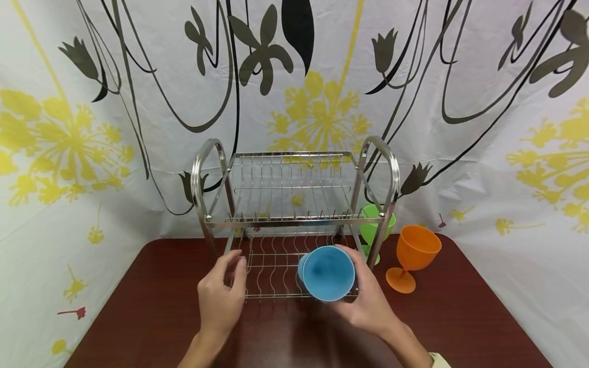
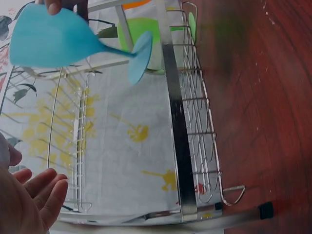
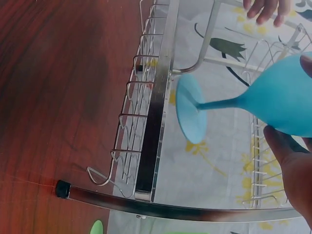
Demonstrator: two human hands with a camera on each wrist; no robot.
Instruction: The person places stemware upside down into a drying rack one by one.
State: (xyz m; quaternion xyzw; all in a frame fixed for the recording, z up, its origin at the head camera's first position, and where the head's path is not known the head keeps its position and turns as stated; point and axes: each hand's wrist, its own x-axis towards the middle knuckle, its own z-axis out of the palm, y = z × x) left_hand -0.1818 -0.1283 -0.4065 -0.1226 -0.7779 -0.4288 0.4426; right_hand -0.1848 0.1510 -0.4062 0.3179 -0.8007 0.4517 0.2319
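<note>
My right hand point(image 1: 365, 304) grips a blue plastic goblet point(image 1: 329, 273) by its bowl, in front of the dish rack point(image 1: 294, 223). In the head view its mouth faces me. Both wrist views show the goblet point(image 2: 53, 39) side-on, with its thin stem and round foot clear of the rack. My left hand point(image 1: 222, 294) holds nothing, its fingers loosely bent near the rack's lower left front. In the left wrist view that hand point(image 2: 34, 200) is partly cut off. The rack is a two-tier metal frame with wire shelves.
An orange goblet point(image 1: 416, 249) stands on the dark red table point(image 1: 152, 306) to the right of the rack. Behind the rack's right leg is a green goblet point(image 1: 388, 225), partly hidden. A patterned white curtain point(image 1: 184, 102) hangs behind and on both sides.
</note>
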